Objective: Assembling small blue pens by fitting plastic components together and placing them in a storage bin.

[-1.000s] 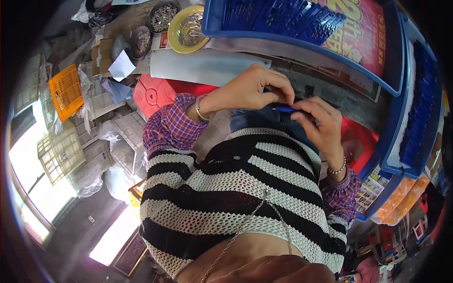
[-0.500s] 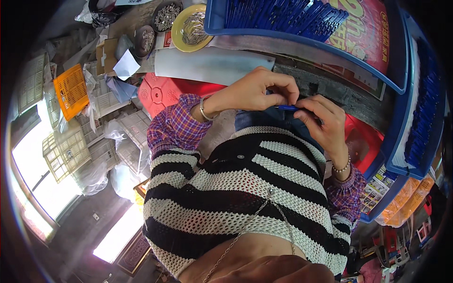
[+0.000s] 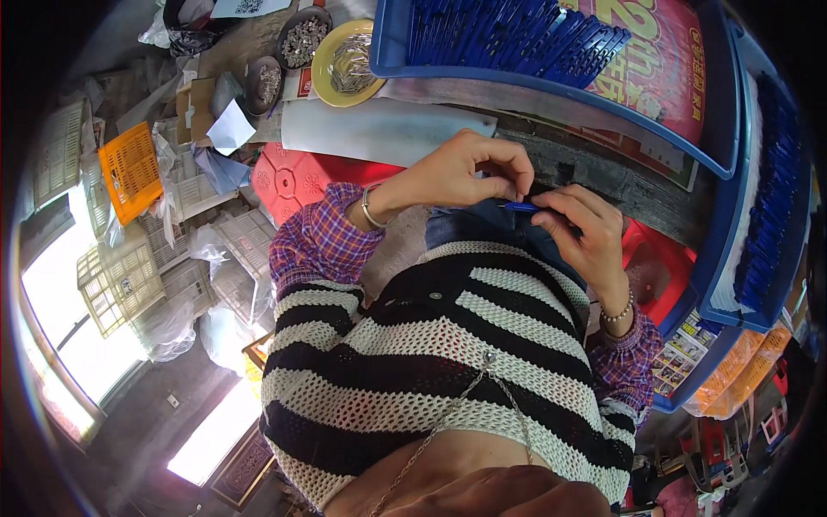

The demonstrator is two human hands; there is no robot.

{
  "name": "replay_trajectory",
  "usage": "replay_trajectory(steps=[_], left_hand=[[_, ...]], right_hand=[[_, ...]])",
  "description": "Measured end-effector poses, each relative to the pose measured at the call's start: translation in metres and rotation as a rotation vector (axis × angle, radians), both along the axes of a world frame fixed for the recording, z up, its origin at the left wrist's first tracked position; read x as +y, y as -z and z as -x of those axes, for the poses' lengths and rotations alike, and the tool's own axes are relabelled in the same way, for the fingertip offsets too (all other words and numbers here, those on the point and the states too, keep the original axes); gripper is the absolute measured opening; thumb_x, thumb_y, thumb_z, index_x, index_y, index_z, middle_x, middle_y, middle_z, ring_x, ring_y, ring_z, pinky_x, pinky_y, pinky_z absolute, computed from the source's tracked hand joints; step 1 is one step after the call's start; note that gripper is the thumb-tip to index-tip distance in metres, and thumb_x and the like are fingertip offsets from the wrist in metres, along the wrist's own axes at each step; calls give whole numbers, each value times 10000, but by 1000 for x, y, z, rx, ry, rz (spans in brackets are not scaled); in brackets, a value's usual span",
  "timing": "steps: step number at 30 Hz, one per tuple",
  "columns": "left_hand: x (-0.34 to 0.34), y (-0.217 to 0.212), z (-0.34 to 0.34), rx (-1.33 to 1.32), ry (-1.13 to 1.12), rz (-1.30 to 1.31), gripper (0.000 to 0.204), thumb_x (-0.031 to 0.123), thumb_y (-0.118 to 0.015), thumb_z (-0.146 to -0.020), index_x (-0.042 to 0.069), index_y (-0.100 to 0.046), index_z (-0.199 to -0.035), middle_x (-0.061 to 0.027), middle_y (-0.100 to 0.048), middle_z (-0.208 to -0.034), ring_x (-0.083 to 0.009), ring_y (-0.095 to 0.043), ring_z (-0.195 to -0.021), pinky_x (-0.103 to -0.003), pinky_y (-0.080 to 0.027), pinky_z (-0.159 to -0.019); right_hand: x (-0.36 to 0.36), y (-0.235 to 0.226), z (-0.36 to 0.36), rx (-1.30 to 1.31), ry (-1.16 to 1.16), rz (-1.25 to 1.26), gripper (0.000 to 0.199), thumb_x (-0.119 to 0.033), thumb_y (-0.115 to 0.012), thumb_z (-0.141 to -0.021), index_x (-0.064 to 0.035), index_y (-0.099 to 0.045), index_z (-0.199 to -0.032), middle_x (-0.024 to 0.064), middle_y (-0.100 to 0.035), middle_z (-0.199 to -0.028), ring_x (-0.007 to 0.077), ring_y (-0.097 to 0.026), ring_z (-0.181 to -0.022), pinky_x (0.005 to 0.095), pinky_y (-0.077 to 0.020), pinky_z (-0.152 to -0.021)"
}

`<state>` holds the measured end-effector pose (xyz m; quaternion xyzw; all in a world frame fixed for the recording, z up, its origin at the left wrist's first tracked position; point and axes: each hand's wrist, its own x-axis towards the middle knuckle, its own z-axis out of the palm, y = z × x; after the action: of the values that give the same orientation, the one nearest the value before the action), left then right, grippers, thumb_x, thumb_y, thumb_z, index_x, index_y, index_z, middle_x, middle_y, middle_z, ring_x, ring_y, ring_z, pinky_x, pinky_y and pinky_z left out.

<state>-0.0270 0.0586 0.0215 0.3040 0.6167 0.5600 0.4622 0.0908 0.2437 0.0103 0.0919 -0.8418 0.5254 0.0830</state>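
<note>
Pen part (image 3: 520, 207), blue, long axis horiz, left-right; left hand (image 3: 461, 172) + right hand (image 3: 581, 233) grip pinching its ends.

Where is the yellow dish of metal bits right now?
In the head view, the yellow dish sits at the top, left of the blue tray and right of a small dark bowl.

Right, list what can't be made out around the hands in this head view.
- Blue pen part: only a short stretch shows; the left hand and right hand cover both ends.
- Yellow dish: thin metal pieces inside, too small to identify.
- Two dark bowls: small pieces, too small to tell.
- Blue tray of pen parts: cut off by the top edge.
</note>
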Motion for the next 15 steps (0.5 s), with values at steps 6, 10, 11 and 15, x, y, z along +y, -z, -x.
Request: replay_trajectory(steps=[6,10,11,15], left_hand=[[-2,2,2,-88,-19,3,84,-76,-597,-777,-16,-590,-834,-43,-596,-814,-118,-583,-792,-243,-473,-722],[0,2,2,-120,-26,2,83,-73,-600,-779,-14,-593,-837,-43,-598,-816,-116,-582,-790,-244,-474,-724],[1,2,2,-143,-30,1,83,-71,-601,-779,-13,-594,-838,-43,-599,-817,-117,-583,-791,-244,-474,-725],[0,3,2,-121,-28,12,90,-79,-597,-772,-13,-598,-833,-45,-604,-808,-118,-587,-789,-244,-475,-720]], right_hand=[[-1,1,1,35,19,-48,204,-87,-734,-678,-29,-658,-858,78,-626,-769,218,-610,-651,293,-466,-550],[0,3,-1,77,45,-73,209,-99,-738,-675,-34,-659,-857,80,-626,-773,224,-613,-663,299,-471,-558],[0,4,-1,81,47,-88,213,-101,-740,-673,-35,-658,-858,80,-625,-773,226,-612,-663,301,-472,-560],[0,7,-2,115,54,-120,225,-104,-746,-662,-38,-657,-857,79,-622,-771,227,-602,-646,300,-466,-550]])
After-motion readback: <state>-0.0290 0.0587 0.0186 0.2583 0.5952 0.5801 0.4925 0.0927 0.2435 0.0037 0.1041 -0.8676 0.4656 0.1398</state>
